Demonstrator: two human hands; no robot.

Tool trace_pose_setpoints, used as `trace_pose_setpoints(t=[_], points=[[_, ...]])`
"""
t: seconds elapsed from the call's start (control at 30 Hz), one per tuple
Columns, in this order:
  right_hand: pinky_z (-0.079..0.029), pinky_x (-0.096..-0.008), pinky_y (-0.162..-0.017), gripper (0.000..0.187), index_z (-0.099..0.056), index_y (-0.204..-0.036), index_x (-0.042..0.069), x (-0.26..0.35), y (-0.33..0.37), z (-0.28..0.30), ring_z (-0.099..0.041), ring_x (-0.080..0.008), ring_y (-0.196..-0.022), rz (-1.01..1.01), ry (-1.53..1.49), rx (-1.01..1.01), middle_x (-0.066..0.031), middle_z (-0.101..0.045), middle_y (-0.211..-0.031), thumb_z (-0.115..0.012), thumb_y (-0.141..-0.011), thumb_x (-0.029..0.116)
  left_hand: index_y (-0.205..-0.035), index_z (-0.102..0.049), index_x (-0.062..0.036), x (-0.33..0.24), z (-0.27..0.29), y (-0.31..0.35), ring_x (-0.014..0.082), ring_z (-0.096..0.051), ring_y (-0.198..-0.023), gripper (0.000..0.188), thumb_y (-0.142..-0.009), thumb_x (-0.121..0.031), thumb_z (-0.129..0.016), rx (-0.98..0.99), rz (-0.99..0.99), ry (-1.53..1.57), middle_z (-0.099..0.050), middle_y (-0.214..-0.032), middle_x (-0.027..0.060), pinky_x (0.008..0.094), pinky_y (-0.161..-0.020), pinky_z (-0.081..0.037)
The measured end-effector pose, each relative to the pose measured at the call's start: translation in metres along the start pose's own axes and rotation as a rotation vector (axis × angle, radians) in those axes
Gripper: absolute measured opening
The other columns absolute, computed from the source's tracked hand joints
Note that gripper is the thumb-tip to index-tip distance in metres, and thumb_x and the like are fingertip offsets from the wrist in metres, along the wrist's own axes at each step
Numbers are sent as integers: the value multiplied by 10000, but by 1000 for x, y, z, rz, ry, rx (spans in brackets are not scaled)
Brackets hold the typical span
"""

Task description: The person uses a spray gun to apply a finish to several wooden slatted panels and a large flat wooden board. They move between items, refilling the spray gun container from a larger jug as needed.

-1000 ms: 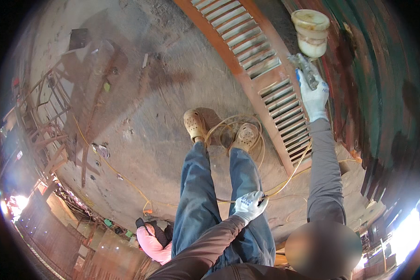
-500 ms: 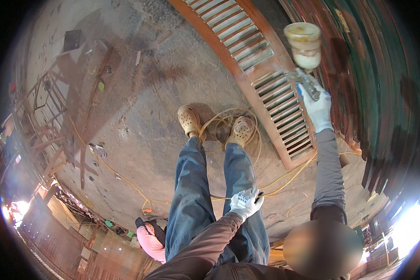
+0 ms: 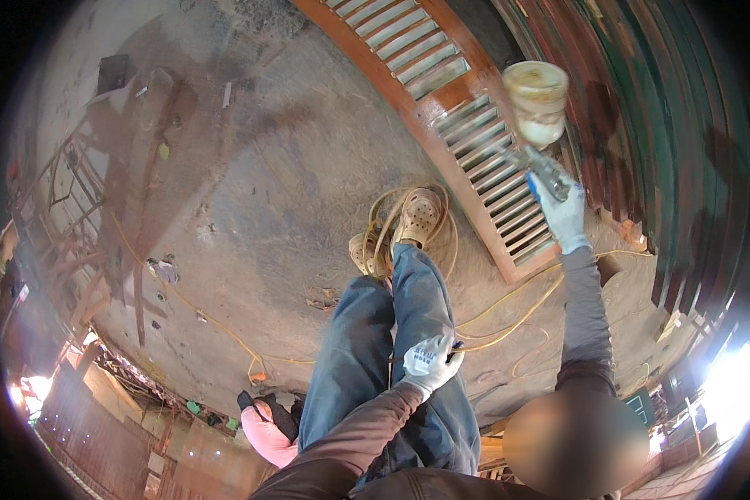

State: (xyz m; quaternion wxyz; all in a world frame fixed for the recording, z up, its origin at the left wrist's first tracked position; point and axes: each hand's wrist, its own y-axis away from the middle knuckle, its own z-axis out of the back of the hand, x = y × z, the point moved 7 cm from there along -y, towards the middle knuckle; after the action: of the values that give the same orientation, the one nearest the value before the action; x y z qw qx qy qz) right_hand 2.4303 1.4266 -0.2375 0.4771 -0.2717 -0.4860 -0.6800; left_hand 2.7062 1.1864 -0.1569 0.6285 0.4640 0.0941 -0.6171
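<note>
My right hand, in a white and blue glove, is closed round the handle of a spray gun. On top of the gun sits a clear cup with pale liquid in it. Its nozzle points left at a reddish-brown louvred shutter panel, close above the slats, and a faint mist shows there. In front of my thigh my left hand, gloved too, grips a thin yellow hose that runs off to the right.
Stacked dark green and red boards stand along the right. Loops of hose lie round my clogs. Wooden frames lean at the far left. Someone in pink is low behind my left side.
The spray gun in my right hand has moved down along the panel, toward me. My left foot has shifted right, near the other foot. My left hand keeps its grip on the hose.
</note>
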Motion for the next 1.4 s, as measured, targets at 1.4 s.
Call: trace_pose_setpoints(t=[1.4], points=[[-505,-266,-956,364,-647,-1308,-27,-147,198,168,-640,-67,-1080,210,361,-234,-83,-710,-1260,-683,-954,55,-980,-703,-46,-141,-268,268,52,-582,-680,321,-988,-365,-667,701,825,929,-669,-751,-16,264,-639,-486]])
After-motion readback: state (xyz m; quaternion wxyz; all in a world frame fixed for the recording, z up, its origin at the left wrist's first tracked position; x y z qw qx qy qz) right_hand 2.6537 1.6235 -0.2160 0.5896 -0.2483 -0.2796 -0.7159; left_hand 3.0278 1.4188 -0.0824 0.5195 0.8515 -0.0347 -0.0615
